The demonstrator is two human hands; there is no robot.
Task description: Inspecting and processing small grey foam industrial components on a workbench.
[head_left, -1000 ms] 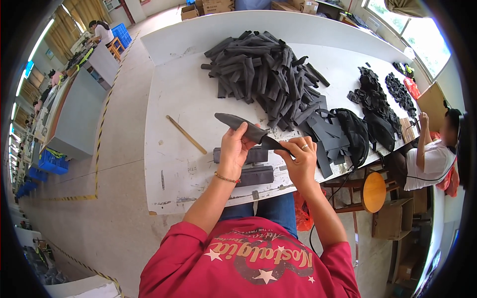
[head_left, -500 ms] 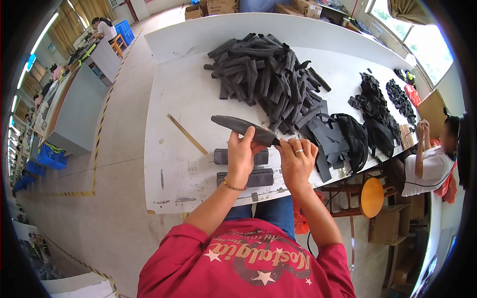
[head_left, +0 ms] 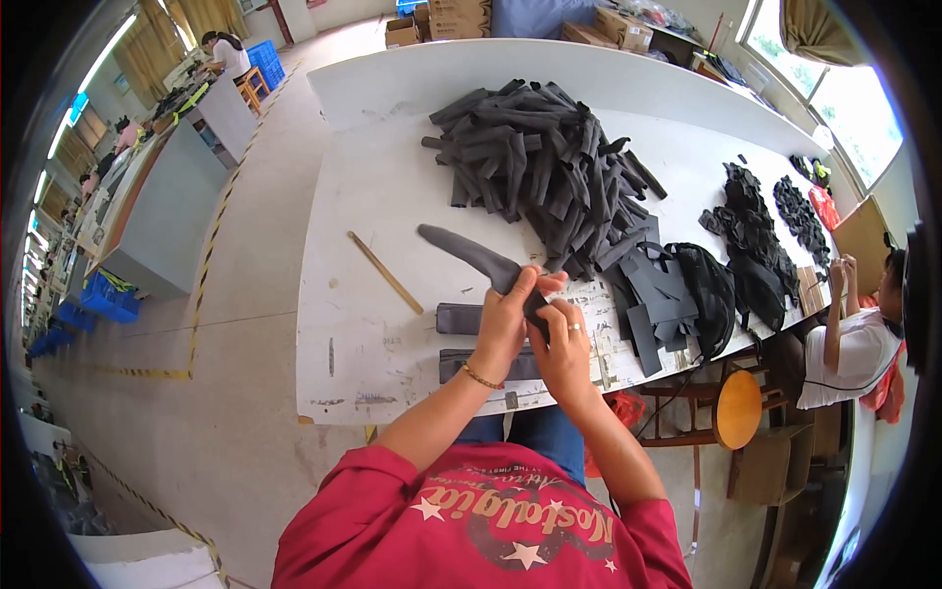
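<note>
Both hands hold one long dark grey curved fabric piece [head_left: 469, 253] above the white table [head_left: 392, 196]. My left hand [head_left: 507, 319] grips its near end from the left, and my right hand [head_left: 566, 346], with a ring on one finger, pinches the same end from the right. The piece's far tip points up and to the left. Two flat dark grey pieces [head_left: 459, 318] lie on the table just under my hands. A big heap of the same grey pieces [head_left: 545, 167] sits further back on the table.
A thin wooden stick [head_left: 385, 272] lies on the table left of my hands. Black fabric parts [head_left: 687, 290] pile up to the right. Another person [head_left: 863, 334] sits at the right table end by an orange stool [head_left: 738, 407]. Grey workbenches [head_left: 167, 196] stand far left.
My hands have drawn together on the near end of the grey piece, and the piece now sticks out further up and left.
</note>
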